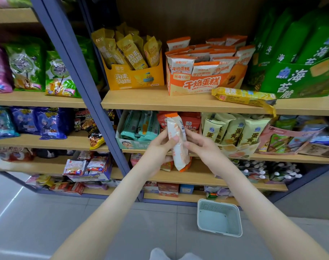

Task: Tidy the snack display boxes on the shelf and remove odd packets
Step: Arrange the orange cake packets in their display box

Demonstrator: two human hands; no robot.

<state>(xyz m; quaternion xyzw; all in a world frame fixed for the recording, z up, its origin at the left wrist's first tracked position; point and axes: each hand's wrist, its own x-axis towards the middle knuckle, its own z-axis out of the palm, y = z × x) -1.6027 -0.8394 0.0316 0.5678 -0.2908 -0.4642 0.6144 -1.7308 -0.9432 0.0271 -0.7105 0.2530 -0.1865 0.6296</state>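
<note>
Both hands hold one white-and-orange snack packet [178,141] upright in front of the second shelf. My left hand [160,147] grips its left edge with the thumb across the front. My right hand [199,147] pinches its right side. Above, an orange display box [201,83] holds several matching white-and-orange packets. To its left stands a yellow display box [135,77] of yellow packets. A loose yellow packet [242,96] lies flat on the shelf board in front of the orange box, its end hanging over the edge. A green box [298,79] stands at the right.
A pale green plastic basket [219,218] sits on the tiled floor below the shelves. A blue-grey upright post [88,87] splits the shelving. The second shelf carries a teal box [133,141], a cream box [238,149] and a pink box [291,145].
</note>
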